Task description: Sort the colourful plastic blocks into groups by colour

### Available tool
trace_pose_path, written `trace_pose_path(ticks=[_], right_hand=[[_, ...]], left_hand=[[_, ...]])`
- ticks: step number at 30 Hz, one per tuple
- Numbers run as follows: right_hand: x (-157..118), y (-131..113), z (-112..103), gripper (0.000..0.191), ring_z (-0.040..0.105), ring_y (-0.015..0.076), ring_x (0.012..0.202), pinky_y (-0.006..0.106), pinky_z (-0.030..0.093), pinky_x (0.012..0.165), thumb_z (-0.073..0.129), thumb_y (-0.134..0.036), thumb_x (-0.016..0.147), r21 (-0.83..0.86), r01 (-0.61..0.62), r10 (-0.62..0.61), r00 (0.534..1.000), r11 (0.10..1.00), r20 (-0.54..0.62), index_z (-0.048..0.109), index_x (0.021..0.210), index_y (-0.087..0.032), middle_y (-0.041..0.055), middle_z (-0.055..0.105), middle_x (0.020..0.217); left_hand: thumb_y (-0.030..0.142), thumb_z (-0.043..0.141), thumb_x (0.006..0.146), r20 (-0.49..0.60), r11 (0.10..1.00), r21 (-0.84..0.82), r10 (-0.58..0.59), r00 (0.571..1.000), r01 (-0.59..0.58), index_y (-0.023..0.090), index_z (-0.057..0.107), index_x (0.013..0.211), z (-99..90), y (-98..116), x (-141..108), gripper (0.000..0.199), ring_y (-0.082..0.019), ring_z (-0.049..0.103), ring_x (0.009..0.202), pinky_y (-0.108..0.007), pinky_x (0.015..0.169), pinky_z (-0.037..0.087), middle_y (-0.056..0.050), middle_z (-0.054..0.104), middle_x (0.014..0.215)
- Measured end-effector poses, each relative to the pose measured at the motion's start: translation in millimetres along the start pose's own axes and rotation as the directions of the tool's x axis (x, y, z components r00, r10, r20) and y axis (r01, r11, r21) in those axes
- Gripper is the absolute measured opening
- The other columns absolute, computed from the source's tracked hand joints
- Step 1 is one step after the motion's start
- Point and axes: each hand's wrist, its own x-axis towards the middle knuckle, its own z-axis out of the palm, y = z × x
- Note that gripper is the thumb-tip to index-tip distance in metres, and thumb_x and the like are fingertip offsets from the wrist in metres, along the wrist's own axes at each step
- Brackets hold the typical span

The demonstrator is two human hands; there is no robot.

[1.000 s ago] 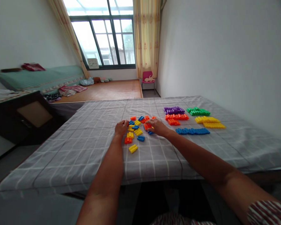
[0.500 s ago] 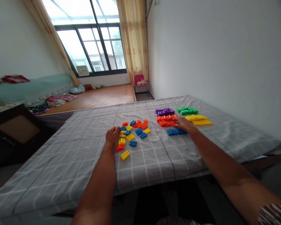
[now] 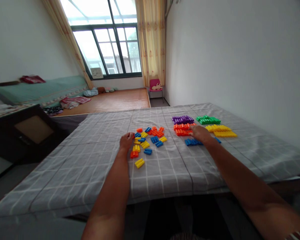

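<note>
My left hand (image 3: 126,140) is closed at the left edge of a mixed group of small tube-shaped plastic blocks. A bit of orange block (image 3: 133,135) shows at its fingertips. Beside it lie yellow blocks (image 3: 145,144), blue blocks (image 3: 154,139) and orange blocks (image 3: 157,132). My right hand (image 3: 199,133) is curled at the right end of the stacked orange rows (image 3: 182,130), its fingertips on an orange block there. That block is mostly hidden by the fingers. Under this hand, a blue row (image 3: 193,142) is partly covered by the wrist.
Behind the orange rows stand a purple row (image 3: 182,119) and a green row (image 3: 208,120). Yellow rows (image 3: 221,130) lie right of my right hand. A grey checked cloth (image 3: 90,160) covers the table, which meets a white wall (image 3: 235,66) on the right.
The whole view has shifted, moving the scene slightly to the right. Both hands stay at nearly the same places by the blocks, and the fingers of my right hand remain at the orange rows.
</note>
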Motion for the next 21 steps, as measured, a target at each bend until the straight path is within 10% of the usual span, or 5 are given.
trace_pose_path(ticks=[5, 11, 16, 21], right_hand=[[16.9, -77.8, -8.2, 0.025, 0.065, 0.0195, 0.099, 0.026, 0.046, 0.084, 0.054, -0.030, 0.090, 0.111, 0.312, -0.314, 0.949, 0.944, 0.004, 0.068, 0.108, -0.019, 0.0090, 0.071, 0.108], [42.8, -139.1, 21.8, 0.038, 0.066, 0.0214, 0.095, 0.028, 0.048, 0.077, 0.053, -0.045, 0.090, 0.058, 0.192, -0.198, 0.973, 0.980, 0.122, 0.063, 0.115, -0.018, 0.0129, 0.071, 0.102], [47.2, -141.3, 22.6, 0.036, 0.064, 0.0172, 0.095, 0.024, 0.047, 0.079, 0.072, -0.032, 0.077, 0.221, 0.194, -0.202, 0.979, 0.956, 0.017, 0.064, 0.108, -0.018, 0.0086, 0.069, 0.107], [40.0, -93.8, 1.9, 0.017, 0.064, 0.0162, 0.086, 0.025, 0.048, 0.078, 0.067, -0.019, 0.077, 0.405, 0.227, -0.194, 0.973, 0.885, -0.121, 0.069, 0.093, -0.016, 0.0062, 0.071, 0.095]], left_hand=[[0.042, 0.039, 0.089, 0.014, 1.000, -0.017, -0.003, 1.000, 0.003, 0.020, 0.074, 0.097, 2.1, -0.1, 0.3, 0.042, -0.018, 0.065, 0.087, -0.024, 0.069, 0.044, -0.006, 0.075, 0.095], [0.042, 0.038, 0.090, 0.019, 1.000, -0.007, 0.018, 1.000, -0.018, 0.020, 0.074, 0.097, 3.5, -1.4, -0.7, 0.044, -0.017, 0.065, 0.086, -0.024, 0.069, 0.042, -0.005, 0.075, 0.093], [0.040, 0.040, 0.088, 0.016, 1.000, -0.014, 0.006, 1.000, -0.006, 0.020, 0.074, 0.097, 1.4, 2.3, -1.7, 0.041, -0.017, 0.065, 0.088, -0.024, 0.069, 0.043, -0.005, 0.075, 0.094], [0.040, 0.040, 0.088, 0.008, 1.000, -0.006, 0.011, 1.000, -0.011, 0.019, 0.075, 0.097, -0.8, 3.2, -1.0, 0.042, -0.018, 0.065, 0.087, -0.024, 0.071, 0.044, -0.005, 0.075, 0.095]])
